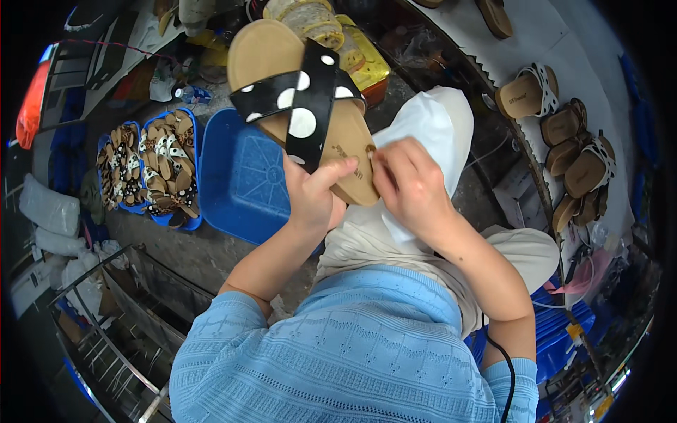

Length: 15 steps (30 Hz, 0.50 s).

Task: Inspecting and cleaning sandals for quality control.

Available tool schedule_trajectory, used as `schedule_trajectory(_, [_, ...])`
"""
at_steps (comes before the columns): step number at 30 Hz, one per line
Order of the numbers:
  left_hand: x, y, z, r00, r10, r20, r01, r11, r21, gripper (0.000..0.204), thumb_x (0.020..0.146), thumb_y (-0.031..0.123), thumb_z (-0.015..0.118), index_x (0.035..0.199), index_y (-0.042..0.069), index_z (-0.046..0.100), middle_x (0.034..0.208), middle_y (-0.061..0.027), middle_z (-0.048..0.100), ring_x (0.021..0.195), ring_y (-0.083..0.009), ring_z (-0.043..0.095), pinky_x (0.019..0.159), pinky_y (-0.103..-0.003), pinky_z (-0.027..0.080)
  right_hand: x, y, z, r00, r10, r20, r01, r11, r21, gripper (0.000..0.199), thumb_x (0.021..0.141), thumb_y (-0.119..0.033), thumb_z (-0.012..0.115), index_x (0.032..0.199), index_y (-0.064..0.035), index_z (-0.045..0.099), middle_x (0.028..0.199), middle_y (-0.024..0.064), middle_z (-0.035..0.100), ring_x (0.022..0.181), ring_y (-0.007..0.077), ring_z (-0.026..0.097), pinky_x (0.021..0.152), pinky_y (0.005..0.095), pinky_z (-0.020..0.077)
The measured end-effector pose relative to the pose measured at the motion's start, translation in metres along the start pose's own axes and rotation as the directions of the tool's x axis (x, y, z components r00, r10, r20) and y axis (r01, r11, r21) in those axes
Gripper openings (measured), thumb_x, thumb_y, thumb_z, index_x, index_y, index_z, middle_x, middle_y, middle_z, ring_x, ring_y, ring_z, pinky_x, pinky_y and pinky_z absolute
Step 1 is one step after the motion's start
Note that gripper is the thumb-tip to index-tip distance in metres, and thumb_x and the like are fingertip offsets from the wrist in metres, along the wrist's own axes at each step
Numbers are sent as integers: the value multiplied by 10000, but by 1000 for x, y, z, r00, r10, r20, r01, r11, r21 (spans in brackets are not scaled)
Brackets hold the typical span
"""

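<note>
A sandal [350, 130] with a tan footbed and crossed black straps with white dots is held up before me, its toe end pointing away. My left hand [314, 190] grips it from the left near the heel, thumb lying on the footbed. At the right edge of the heel, my right hand [412, 183] is closed in a pinch. Something small and brown shows at its fingertips, too small to name. Beneath that hand a white cloth [427, 123] drapes over my knee.
Left of my legs sits a blue plastic tub [243, 176]. Blue baskets full of sandals [169, 158] stand farther left, behind a metal frame [151, 282]. More sandals [585, 166] rest on a white bench at right. Beyond the held sandal are a yellow tin [368, 60] and round rolls [303, 17].
</note>
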<state>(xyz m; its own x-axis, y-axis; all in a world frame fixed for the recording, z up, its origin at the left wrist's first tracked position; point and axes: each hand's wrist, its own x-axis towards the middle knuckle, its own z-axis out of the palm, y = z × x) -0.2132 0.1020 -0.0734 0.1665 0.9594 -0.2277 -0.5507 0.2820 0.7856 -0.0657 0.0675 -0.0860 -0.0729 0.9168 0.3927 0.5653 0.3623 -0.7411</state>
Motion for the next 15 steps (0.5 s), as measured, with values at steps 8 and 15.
schedule_trajectory(8, [4, 9, -18, 999, 28, -20, -29, 1000, -12, 669, 660, -157, 547, 1289, 12, 394, 1155, -131, 560, 1075, -268, 582, 917, -399, 492, 34, 3, 11, 974, -43, -223, 44, 999, 1, 105, 736, 34, 661, 834, 39, 621, 805, 142, 588, 740, 282, 590, 662, 349, 497])
schedule_trajectory(15, [99, 76, -143, 745, 607, -276, -550, 793, 261, 544, 710, -122, 542, 1229, 27, 474, 1135, -105, 577, 1047, -263, 581, 910, -384, 480, -17, 46, -15, 768, 637, -64, -546, 704, 455, 131, 817, -43, 714, 901, 45, 667, 846, 38, 659, 749, 84, 564, 689, 220, 446])
